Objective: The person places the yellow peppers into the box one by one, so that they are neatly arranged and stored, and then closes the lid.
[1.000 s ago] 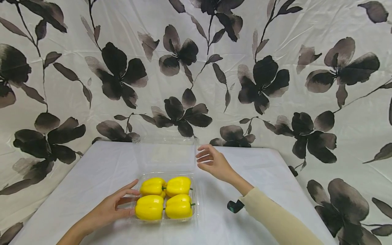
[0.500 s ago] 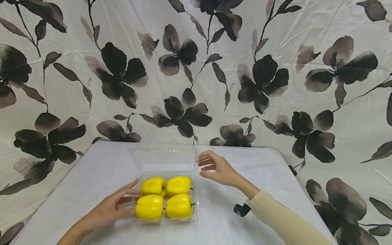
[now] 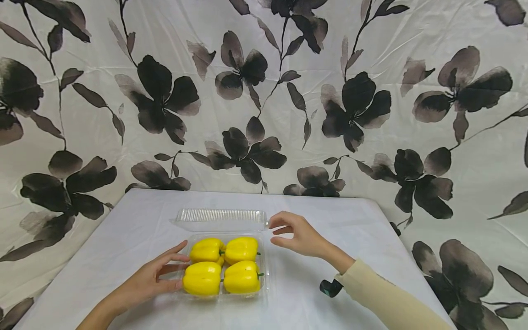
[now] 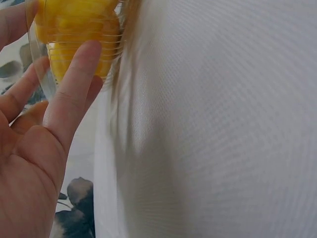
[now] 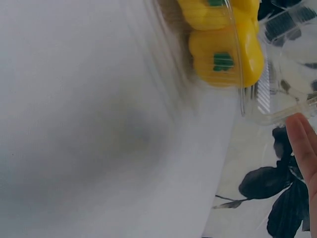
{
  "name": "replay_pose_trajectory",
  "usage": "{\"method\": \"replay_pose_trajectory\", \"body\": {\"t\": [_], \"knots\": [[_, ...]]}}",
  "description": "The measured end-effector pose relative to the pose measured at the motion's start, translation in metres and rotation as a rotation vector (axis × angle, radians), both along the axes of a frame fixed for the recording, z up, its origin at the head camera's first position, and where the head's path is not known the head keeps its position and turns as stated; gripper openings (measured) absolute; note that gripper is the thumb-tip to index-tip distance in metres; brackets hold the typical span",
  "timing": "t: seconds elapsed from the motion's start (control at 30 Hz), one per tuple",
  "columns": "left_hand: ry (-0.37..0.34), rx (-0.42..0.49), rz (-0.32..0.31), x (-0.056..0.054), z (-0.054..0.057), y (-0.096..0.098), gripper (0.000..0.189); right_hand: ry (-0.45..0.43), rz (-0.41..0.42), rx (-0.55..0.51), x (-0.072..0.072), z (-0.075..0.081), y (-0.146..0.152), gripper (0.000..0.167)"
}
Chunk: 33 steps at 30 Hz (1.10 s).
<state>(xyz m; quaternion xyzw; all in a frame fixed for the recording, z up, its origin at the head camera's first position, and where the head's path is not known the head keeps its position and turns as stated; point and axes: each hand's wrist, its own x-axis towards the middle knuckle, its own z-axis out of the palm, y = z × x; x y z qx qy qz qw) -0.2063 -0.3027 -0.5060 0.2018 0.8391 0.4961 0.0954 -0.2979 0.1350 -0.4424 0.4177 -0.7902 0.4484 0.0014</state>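
Several yellow bell peppers (image 3: pixel 201 278) with green stems lie in the base of a clear plastic clamshell container (image 3: pixel 264 270). Its hinged clear lid (image 3: pixel 222 219) leans back behind the base. My left hand (image 3: pixel 142 284) rests against the container's left side, thumb and fingers spread. In the left wrist view its extended fingers (image 4: pixel 69 96) touch the ribbed wall. My right hand (image 3: pixel 299 234) is at the lid's right edge, fingers slightly bent. In the right wrist view a fingertip (image 5: pixel 296 124) meets the lid's corner. The thumb is out of sight there.
The container stands on a table (image 3: pixel 330 215) covered in white cloth. Behind it hangs a white curtain (image 3: pixel 305 114) with dark flower prints. A small black device (image 3: pixel 331 288) sits at the right wrist, beside the beige sleeve (image 3: pixel 383 293).
The lid has tipped from more upright to lower, toward the peppers. My right hand has come slightly down and right with it. The left hand and peppers have stayed put.
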Motion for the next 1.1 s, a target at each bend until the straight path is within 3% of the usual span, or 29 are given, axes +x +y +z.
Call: {"method": "replay_pose_trajectory", "body": {"t": [0.37, 0.87, 1.1], "knots": [[-0.002, -0.002, 0.005, -0.001, 0.002, 0.002, 0.05, 0.027, 0.048, -0.002, 0.002, -0.003, 0.001, 0.029], [-0.122, -0.02, 0.095, -0.002, 0.004, 0.009, 0.06, 0.138, 0.113, 0.013, 0.004, -0.013, 0.006, 0.03], [-0.086, -0.037, 0.087, -0.002, 0.005, 0.01, 0.062, 0.158, 0.118, 0.077, 0.008, -0.021, 0.01, 0.032]]}}
